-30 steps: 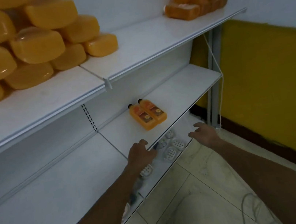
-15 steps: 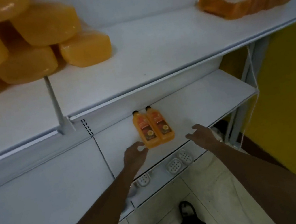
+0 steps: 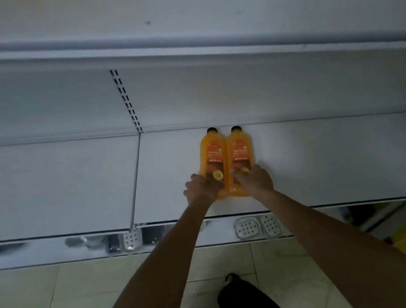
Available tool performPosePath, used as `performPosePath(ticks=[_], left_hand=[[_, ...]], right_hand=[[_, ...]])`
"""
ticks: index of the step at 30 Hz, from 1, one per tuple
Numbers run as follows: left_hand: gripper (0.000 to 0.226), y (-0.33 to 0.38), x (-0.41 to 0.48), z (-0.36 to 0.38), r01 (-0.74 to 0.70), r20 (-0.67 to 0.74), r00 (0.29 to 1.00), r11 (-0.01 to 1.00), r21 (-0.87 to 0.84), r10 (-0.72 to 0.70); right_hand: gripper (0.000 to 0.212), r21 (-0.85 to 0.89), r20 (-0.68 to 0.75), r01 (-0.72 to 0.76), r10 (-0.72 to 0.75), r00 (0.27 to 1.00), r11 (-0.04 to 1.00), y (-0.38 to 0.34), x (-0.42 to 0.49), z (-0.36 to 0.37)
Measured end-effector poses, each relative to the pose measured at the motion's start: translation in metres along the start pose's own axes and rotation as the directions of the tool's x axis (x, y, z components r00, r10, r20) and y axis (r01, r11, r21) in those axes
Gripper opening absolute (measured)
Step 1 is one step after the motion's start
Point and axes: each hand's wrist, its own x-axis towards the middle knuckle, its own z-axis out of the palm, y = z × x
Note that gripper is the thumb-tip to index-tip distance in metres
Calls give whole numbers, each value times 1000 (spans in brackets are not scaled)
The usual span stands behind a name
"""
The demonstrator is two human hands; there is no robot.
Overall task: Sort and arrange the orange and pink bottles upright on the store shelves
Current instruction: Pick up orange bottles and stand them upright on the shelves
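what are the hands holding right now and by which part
Each hand grips one orange bottle near its base: left hand on the left bottle, right hand on the right bottle.

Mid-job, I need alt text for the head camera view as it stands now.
Two orange bottles lie flat side by side on a white shelf, caps toward the back wall. The left hand grips the base of the left bottle, the right hand that of the right bottle. White soap dishes show below the shelf's front edge.

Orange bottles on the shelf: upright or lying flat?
Lying flat: both orange plastic bottles have labels facing up, black caps toward the back of the white shelf.
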Motion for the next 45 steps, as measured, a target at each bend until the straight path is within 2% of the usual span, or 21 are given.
performPosePath(ticks=[2, 5, 8, 11, 13, 16, 21, 23, 25, 26, 28, 31, 35, 36, 39, 40, 43, 45], left_hand=[[66, -10, -6, -3, 54, 53, 997, 999, -3, -54], [64, -31, -24, -7, 91, 123, 989, 990, -105, -78], [71, -47, -38, -9, 143, 149, 983, 961, -236, -110], [67, -60, -48, -20, 210, 255, 961, 878, -429, -105], [67, -68, -54, -29, 257, 264, 955, 818, -515, -134], [54, -84, -61, -42, 233, 200, 969, 809, -540, -145], [55, -123, -86, -77, 164, 95, 986, 771, -616, -134], [63, -144, -102, -102, 146, 80, 989, 735, -662, -124], [84, -173, -119, -128, 142, 93, 990, 693, -707, -107], [84, -189, -127, -143, 120, 87, 993, 681, -722, -82], [68, -221, -146, -174, 73, 58, 997, 677, -733, -45], [82, -263, -173, -224, 8, -25, 999, 688, -726, -38], [93, -310, -206, -288, -49, -144, 986, 663, -747, -89], [85, -322, -213, -302, -68, -172, 980, 649, -758, -98], [38, -357, -224, -335, -113, -256, 953, 590, -799, -164], [35, -370, -225, -346, -120, -275, 942, 575, -809, -191], [55, -411, -221, -377, -125, -325, 900, 542, -831, -290], [55, -438, -214, -401, -120, -346, 869, 528, -841, -353]], right_hand=[[79, 14, 85, -46, 45, 995, 999, 4, -4, -1], [72, 108, 215, -102, 77, 973, 989, 11, -13, -2], [75, 141, 200, -124, 95, 975, 982, 12, -31, 10], [75, 165, 196, -121, 88, 977, 979, 8, -45, 19], [68, 142, 189, -114, 86, 978, 983, 4, -54, 17], [65, 124, 179, -105, 82, 980, 987, -2, -72, 15], [64, 163, 137, -57, 35, 990, 985, -22, -118, 28], [67, 182, 125, -45, 22, 992, 982, -33, -142, 43], [72, 193, 131, -28, 2, 991, 981, -48, -167, 62], [74, 194, 139, -13, -15, 990, 981, -56, -180, 74], [76, 198, 159, 30, -62, 985, 980, -78, -202, 99], [75, 198, 206, 101, -143, 968, 975, -116, -238, 141], [68, 173, 304, 232, -276, 912, 957, -172, -285, 198], [66, 170, 327, 268, -311, 892, 948, -187, -294, 212], [68, 149, 392, 373, -401, 828, 916, -230, -319, 254], [70, 140, 410, 402, -423, 808, 905, -243, -327, 270], [71, 132, 466, 456, -461, 755, 880, -280, -345, 315], [71, 135, 492, 470, -471, 732, 872, -304, -352, 346]])
